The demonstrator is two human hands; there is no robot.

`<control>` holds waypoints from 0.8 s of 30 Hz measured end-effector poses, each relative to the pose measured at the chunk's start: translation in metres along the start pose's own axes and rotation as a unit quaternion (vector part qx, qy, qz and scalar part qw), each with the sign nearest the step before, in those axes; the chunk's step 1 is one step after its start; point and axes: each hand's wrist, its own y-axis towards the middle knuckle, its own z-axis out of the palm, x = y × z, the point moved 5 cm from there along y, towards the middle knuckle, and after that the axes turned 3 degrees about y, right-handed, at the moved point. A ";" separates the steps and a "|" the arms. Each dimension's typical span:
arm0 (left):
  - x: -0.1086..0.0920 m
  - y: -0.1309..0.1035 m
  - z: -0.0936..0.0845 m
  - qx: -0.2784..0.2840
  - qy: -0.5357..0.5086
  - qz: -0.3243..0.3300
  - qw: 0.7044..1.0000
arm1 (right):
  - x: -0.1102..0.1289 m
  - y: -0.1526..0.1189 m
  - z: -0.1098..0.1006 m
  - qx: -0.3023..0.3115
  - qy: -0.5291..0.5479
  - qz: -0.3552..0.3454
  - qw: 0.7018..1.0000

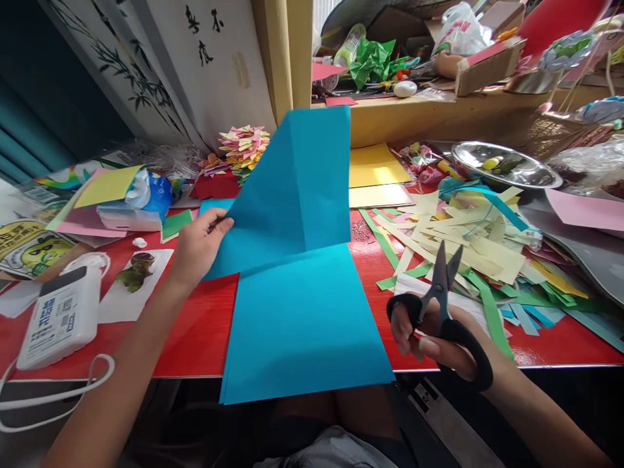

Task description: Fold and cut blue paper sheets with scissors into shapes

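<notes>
My left hand [199, 244] pinches the left edge of a blue sheet of paper [297, 188], which stands raised above the table with a crease down it. Below it, a stack of blue paper [307, 325] lies flat and overhangs the front edge of the table. On the right, my right hand [433, 335] has its thumb and fingers through the black handles of a pair of scissors [441, 286]. The blades point up and away and are parted, with nothing between them. The scissors are apart from the paper.
Pale yellow and green paper strips [458, 240] are heaped on the red table [195, 344] at the right. Behind them stands a metal bowl [507, 166]. A white corded device [61, 318] and a tissue pack [136, 201] sit at the left. Yellow sheets [377, 166] lie at the back.
</notes>
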 end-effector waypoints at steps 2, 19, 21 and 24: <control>0.007 0.013 0.007 -0.003 -0.066 -0.019 0.998 | 0.012 0.015 0.000 0.018 -0.015 -0.009 1.000; 0.025 0.010 0.024 -0.075 -0.079 -0.093 0.990 | -0.009 0.101 -0.010 0.078 -0.021 0.083 0.993; 0.015 0.003 0.022 -0.093 -0.091 -0.094 0.987 | -0.011 0.099 -0.009 0.086 -0.031 0.092 0.991; 0.007 -0.004 0.018 -0.121 -0.110 -0.093 0.982 | -0.015 0.097 -0.008 0.093 -0.040 0.118 0.988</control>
